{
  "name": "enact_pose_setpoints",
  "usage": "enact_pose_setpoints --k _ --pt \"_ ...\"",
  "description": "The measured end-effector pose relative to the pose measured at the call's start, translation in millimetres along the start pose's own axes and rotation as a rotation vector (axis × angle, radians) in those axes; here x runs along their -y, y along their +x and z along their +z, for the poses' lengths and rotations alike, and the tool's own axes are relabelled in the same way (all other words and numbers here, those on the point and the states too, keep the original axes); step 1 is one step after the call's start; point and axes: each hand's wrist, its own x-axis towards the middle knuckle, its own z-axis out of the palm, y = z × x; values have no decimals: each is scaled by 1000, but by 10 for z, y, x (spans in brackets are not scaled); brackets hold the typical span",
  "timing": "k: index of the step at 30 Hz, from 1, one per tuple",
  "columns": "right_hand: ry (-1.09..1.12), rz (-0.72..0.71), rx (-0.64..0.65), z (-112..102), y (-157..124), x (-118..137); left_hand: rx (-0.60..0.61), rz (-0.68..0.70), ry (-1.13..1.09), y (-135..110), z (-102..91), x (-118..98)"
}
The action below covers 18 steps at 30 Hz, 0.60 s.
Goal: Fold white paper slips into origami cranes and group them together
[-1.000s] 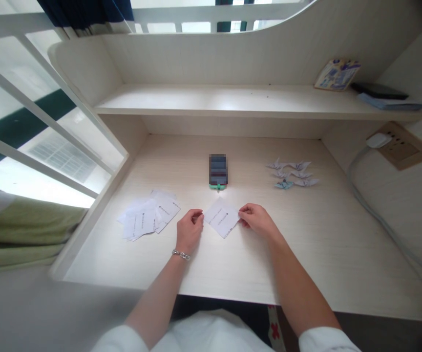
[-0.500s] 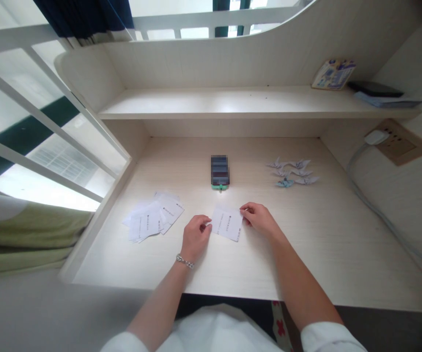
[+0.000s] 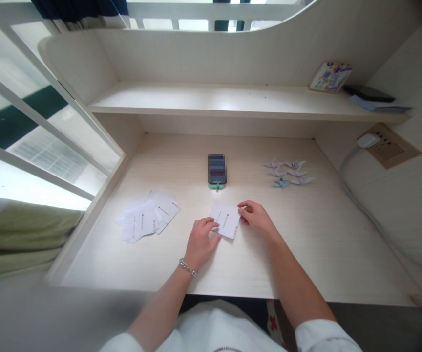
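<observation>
A square sheet of white paper (image 3: pixel 226 221) with small dark print lies on the desk in front of me, between both hands. My left hand (image 3: pixel 202 239), with a chain bracelet at the wrist, rests at its lower left, fingers apart and fingertips on the paper's edge. At the upper right corner, my right hand (image 3: pixel 255 216) pinches the sheet between thumb and fingers. Off to the left lies a loose, overlapping pile of similar printed sheets (image 3: pixel 139 222). Several folded paper cranes (image 3: pixel 280 182), one of them bluish, stand at the right.
A phone (image 3: pixel 217 169) with a green lower edge lies behind the sheet. A shelf (image 3: pixel 196 100) spans the back, holding a colourful packet (image 3: pixel 330 77) and a dark flat item (image 3: pixel 368 93). A white cable (image 3: pixel 357 198) runs from the wall socket (image 3: pixel 392 145) down the right side.
My left hand has moved right, from beside the sheet onto its lower left edge. My right hand keeps its pinch at the corner. The whole view has shifted slightly.
</observation>
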Motion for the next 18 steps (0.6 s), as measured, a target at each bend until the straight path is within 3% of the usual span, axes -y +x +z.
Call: enact_pose_setpoints --k 4,10,18 --pt "44 -29 48 -13 -10 0 27 -8 -28 18 -80 48" --pt "-10 -75 14 -1 10 -19 128 18 -40 46 -142 86" --pt "-99 -142 -9 -9 -16 12 131 26 -34 85 -128 121"
